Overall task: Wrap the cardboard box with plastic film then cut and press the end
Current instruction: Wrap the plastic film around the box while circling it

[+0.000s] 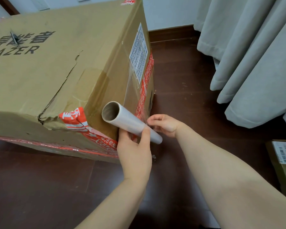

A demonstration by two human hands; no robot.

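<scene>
My left hand (134, 151) grips the film roll (129, 120) near its lower end; the roll lies against the side of the cardboard box (48, 71) (by its bottom corner). My right hand (163, 124) pinches loose film (143, 115) beside it.

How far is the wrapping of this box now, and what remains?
Done: some clear film already lies on the side face of the cardboard box. In hand: the left hand grips the roll at the near corner; the right hand pinches the film beside it. Left: the top looks bare, so probably more wrapping, then cutting and pressing the end.
</scene>
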